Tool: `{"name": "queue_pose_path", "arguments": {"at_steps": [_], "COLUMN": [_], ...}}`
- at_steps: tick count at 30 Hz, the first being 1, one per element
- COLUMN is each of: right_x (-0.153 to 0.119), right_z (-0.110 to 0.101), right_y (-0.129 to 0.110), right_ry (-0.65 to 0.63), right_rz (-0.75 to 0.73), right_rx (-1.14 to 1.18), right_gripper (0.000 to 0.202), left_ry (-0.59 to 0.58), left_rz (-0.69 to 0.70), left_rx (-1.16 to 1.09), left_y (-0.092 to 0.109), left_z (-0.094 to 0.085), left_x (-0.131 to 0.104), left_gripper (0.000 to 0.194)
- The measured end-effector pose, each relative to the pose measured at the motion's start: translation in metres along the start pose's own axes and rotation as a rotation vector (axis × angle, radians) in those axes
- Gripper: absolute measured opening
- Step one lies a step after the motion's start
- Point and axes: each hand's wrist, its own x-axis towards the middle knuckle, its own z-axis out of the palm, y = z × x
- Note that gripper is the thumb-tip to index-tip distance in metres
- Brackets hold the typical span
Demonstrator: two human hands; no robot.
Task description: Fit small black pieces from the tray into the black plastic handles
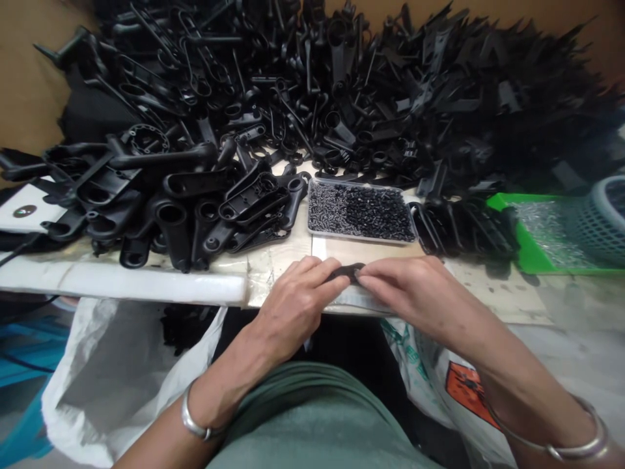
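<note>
Near the table's front edge, my left hand [300, 296] grips a small black plastic part [346, 271], with its fingers over the part's left end. My right hand [415, 286] pinches at the right end of the same part; a tiny piece seems to sit between thumb and finger, too small to name. Just beyond my hands stands a clear shallow tray [364, 238] of small screws and little black pieces. To its right, several flat black parts [463, 228] lie in a row.
Finished-looking black arm-shaped parts [170, 208] lie heaped at left, and a large pile of black plastic parts [293, 71] fills the back. A green bin [532, 251] of small clear pieces and a grey basket [603, 218] stand at right. White sacks [107, 378] hang below the table edge.
</note>
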Motion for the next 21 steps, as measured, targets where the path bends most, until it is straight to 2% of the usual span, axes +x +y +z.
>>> {"name": "queue_pose_path", "arguments": {"at_steps": [5, 9, 15, 21], "right_x": [-0.0016, 0.0011, 0.0016, -0.0018], "right_z": [0.0072, 0.0097, 0.0099, 0.0101], "right_y": [-0.0054, -0.0075, -0.0071, -0.0069], "right_ry": [0.067, 0.096, 0.102, 0.077], "right_rz": [0.016, 0.028, 0.044, 0.063], "right_rx": [-0.002, -0.018, 0.019, 0.034], "right_gripper": [0.017, 0.020, 0.022, 0.019], "left_ry": [0.022, 0.027, 0.030, 0.053], "left_rz": [-0.019, -0.022, -0.015, -0.008], "left_rx": [-0.018, -0.020, -0.021, -0.047], "left_y": [0.0007, 0.0009, -0.0001, 0.0000], "left_z": [0.0008, -0.0001, 0.0002, 0.0000], "left_x": [0.0001, 0.0004, 0.0001, 0.0012], "left_gripper": [0.028, 0.029, 0.030, 0.022]}}
